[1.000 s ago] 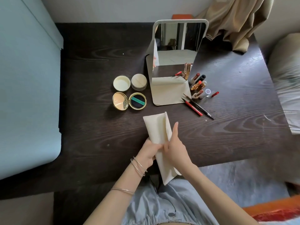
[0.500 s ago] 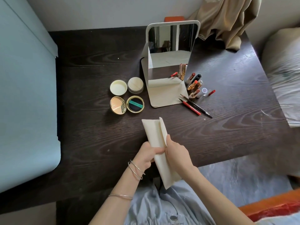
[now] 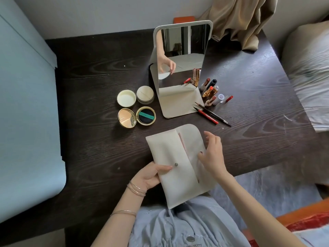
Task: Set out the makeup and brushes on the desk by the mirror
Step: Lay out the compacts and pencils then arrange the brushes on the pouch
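A cream snap pouch (image 3: pixel 176 157) lies over the near edge of the dark desk (image 3: pixel 99 143) with its flap folded out to the right. My left hand (image 3: pixel 151 173) grips the pouch's left edge, thumb near the snap stud. My right hand (image 3: pixel 211 154) rests on the opened flap with fingers spread. A standing mirror (image 3: pixel 181 56) is at the back centre. Several lipsticks (image 3: pixel 211 91) and two pencils (image 3: pixel 211 114) lie to its right. An open gold compact (image 3: pixel 137 117) and a round powder jar (image 3: pixel 145 95) with its lid (image 3: pixel 126 98) sit to its left.
A pale blue panel (image 3: pixel 26 113) borders the desk on the left. A beige cloth (image 3: pixel 240 20) hangs at the back right corner. A bed with grey bedding (image 3: pixel 309 82) is to the right. An orange cushion (image 3: pixel 302 218) shows at the lower right.
The pouch was folded narrow between both hands; now its flap is opened out to the right and the pouch lies wider. My right hand moved right onto the flap.
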A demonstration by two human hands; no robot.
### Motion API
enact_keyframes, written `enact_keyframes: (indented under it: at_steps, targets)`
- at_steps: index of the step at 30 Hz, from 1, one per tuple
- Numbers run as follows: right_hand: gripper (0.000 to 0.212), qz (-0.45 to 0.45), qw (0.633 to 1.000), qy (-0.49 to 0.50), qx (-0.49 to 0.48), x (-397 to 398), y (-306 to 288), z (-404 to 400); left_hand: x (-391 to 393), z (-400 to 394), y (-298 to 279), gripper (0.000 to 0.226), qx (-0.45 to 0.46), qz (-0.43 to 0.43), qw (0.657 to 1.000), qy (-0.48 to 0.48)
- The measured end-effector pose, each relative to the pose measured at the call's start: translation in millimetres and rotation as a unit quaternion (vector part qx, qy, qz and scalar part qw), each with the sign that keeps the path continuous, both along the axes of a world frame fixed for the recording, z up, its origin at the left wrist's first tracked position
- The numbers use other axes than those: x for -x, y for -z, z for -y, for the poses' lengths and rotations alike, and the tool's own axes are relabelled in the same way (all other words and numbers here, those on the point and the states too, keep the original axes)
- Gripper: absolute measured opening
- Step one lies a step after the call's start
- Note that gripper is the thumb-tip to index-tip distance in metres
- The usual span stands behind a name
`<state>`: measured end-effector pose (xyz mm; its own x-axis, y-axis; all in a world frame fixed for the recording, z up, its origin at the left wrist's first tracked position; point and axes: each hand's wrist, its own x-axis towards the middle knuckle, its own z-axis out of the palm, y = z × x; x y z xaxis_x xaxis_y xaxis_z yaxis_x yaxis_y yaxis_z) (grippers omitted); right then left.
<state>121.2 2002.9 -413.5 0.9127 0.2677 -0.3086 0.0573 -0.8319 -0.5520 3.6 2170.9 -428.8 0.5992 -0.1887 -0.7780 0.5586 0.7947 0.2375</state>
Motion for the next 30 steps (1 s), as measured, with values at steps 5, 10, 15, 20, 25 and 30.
enact_keyframes:
  at_steps: [5,10,15,20,25,30]
  targets:
    - [0.015,0.109,0.984,-0.135,0.044,16.3,3.9,-8.6,-2.3,-7.6,0.1,0.035,-0.008,0.01,1.0,0.019]
    - [0.02,-0.113,0.988,-0.089,0.052,21.7,17.4,-11.7,-8.1,-11.8,10.9,0.036,-0.036,-0.006,0.998,0.049]
    - [0.014,-0.148,0.988,-0.037,0.031,16.7,17.6,-14.1,-10.8,-8.7,8.6,0.029,-0.176,-0.022,0.977,0.118]
    - [0.007,-0.15,0.988,-0.014,0.026,12.6,17.4,-14.9,1.9,-16.4,13.7,0.023,-0.502,-0.052,0.806,0.308]
    - [0.007,-0.17,0.984,-0.034,0.031,7.7,16.2,-17.8,-7.9,-21.1,0.5,0.025,-0.579,-0.087,0.67,0.456]
    - [0.008,-0.207,0.976,-0.068,0.027,5.1,14.2,-26.8,-7.1,-32.5,3.4,0.026,-0.528,-0.067,0.726,0.436]
